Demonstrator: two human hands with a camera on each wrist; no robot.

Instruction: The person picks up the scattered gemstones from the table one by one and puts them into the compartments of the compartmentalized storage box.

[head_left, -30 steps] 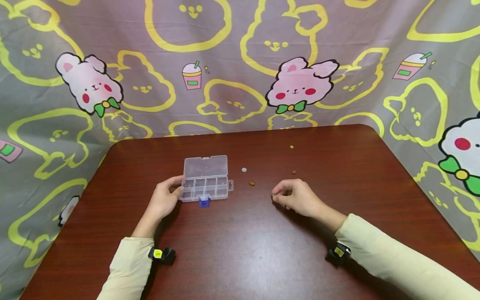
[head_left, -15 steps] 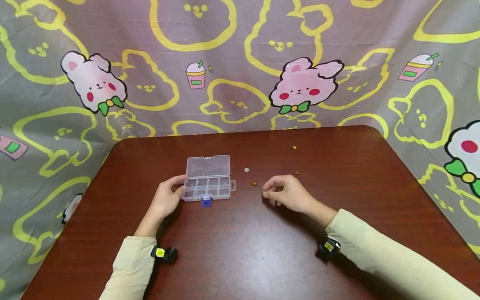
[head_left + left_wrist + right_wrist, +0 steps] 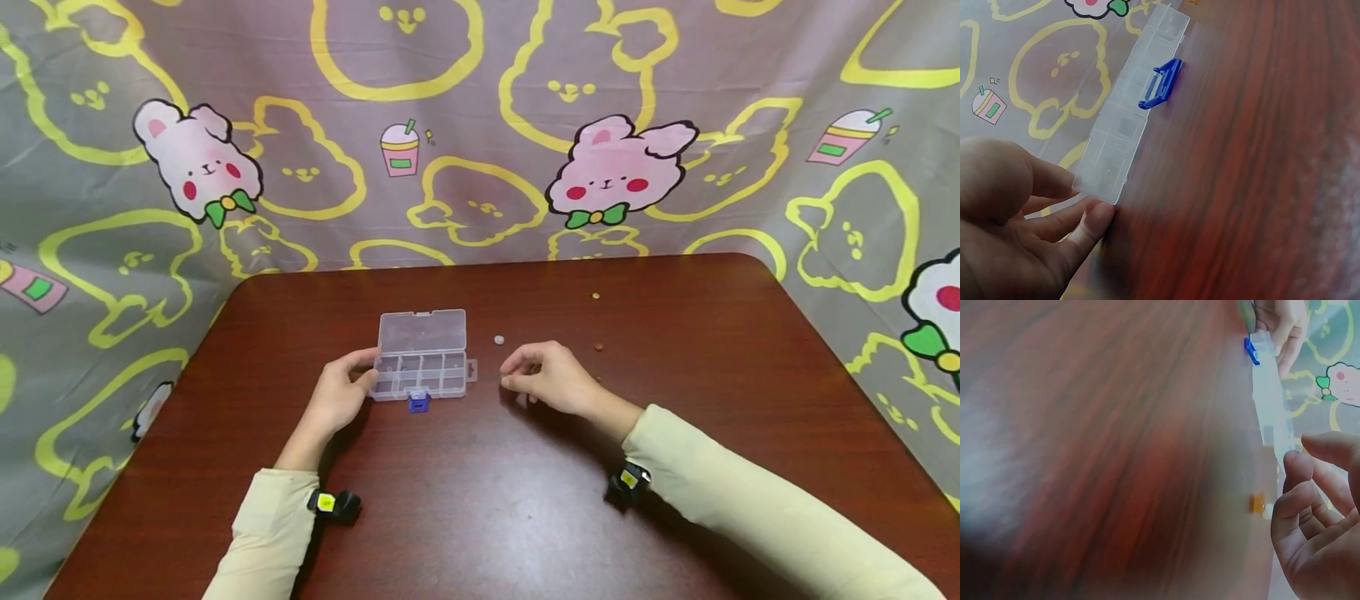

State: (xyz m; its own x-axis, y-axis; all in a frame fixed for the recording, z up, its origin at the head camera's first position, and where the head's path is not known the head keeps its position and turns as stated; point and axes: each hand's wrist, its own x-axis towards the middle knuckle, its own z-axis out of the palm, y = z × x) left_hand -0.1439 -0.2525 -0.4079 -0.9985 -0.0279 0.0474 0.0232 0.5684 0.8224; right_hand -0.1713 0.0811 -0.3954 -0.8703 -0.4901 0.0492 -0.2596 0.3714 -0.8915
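Note:
A clear plastic compartment box (image 3: 431, 386) stands with its lid (image 3: 422, 331) tipped back and its blue latch (image 3: 418, 403) hanging down in front. My left hand (image 3: 343, 390) grips the box's left end between thumb and fingers; the left wrist view shows that grip at the corner. Just right of the box, my right hand (image 3: 549, 379) hovers low with thumb and index finger brought together. A tiny pale thing shows at these fingertips; I cannot tell its kind. Beside the fingers, in the right wrist view, lies an amber stone (image 3: 1259, 503), hidden behind the hand from the head.
On the brown table (image 3: 480, 517) a white stone (image 3: 498, 340) lies between the box and my right hand. Farther right are a reddish-brown stone (image 3: 598, 347) and a small yellowish one (image 3: 596, 296). A patterned curtain (image 3: 480, 125) surrounds the table's back and sides.
My right hand has moved left toward the box, covering the amber stone in the head view. The left hand keeps its hold; the whole head view has shifted slightly.

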